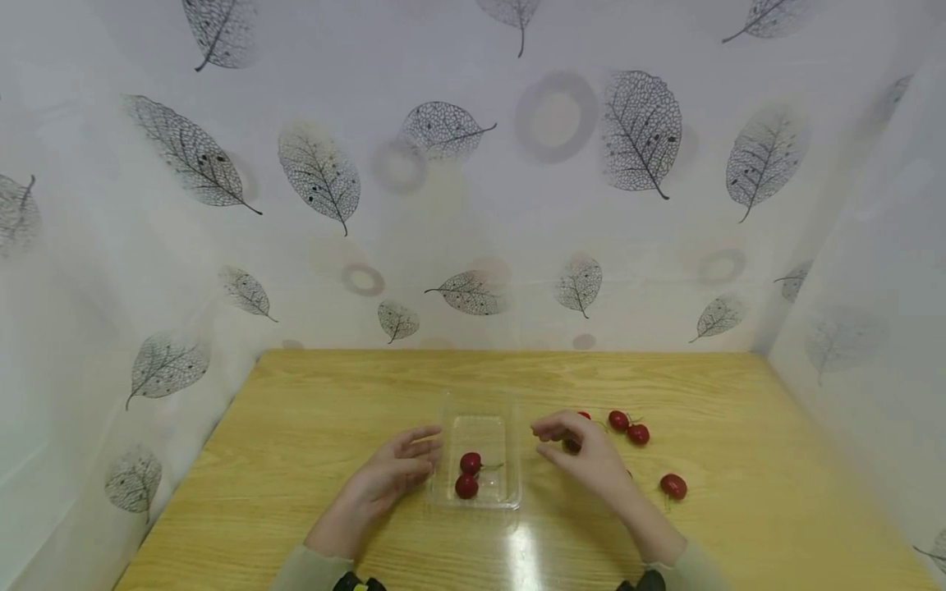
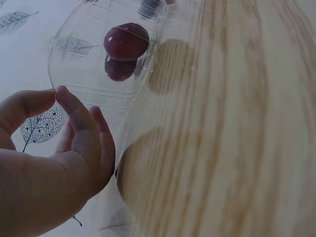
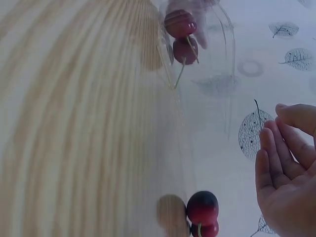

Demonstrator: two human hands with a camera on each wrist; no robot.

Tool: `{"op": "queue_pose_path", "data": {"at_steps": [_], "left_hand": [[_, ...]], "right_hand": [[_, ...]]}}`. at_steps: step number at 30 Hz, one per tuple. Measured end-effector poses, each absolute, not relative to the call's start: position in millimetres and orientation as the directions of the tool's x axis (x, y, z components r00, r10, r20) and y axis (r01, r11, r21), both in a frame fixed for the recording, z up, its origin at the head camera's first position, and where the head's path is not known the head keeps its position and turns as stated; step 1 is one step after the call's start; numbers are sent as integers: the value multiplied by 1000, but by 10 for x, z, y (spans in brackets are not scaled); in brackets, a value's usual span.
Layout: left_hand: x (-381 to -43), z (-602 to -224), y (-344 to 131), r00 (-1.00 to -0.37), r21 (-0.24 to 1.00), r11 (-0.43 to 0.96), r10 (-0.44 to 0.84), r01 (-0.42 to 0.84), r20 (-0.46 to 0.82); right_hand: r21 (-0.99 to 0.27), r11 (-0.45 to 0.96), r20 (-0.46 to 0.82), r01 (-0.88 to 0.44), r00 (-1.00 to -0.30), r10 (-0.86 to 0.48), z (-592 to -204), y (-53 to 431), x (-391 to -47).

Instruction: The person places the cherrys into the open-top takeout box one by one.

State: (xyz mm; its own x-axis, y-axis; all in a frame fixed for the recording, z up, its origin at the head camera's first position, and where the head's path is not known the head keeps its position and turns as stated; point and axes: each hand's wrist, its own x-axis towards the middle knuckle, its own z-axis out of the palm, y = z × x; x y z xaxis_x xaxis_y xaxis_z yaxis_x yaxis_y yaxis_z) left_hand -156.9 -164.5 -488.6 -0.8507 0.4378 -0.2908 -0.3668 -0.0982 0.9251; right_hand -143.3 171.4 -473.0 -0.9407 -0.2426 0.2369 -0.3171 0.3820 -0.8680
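red boxed cherries (image 3: pixel 180 23) | stems (image 3: pixel 180 74): right-wrist view shows, left hides | left grip (image 1: pixel 393 474), right grip (image 1: pixel 589 461): spread

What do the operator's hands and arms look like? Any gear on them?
Left hand and right hand are both bare: no gloves or rings visible. Left sleeve and right sleeve are long, pale grey-green. A black object shows at each wrist, cut off by the frame; the left one carries a yellow-green mark.

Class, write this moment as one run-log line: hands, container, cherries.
left hand: beside clear container | right hand: holding nothing, right of container | inside: two cherries | table, right side: loose cherries
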Motion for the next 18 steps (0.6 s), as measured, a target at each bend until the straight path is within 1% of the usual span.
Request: {"op": "queue_pose_path", "data": {"at_steps": [9,13,18], "left_hand": [[-1574,-4887,-1646,-850,924,-98,439,-368,-292],[-1575,-4883,-1642,-851,925,-98,436,-368,-292],[-1571,-4877,-1644,-849,925,-94,438,-368,-294]], "right_hand": [[-827,407,340,-388,-922,-187,-4649,1941,-1395],[-836,418,322,-356,-934,-153,-4655,2038,-1383],[-851,441,263,-284,-959,-110,-4704,2163,-1370]]}}
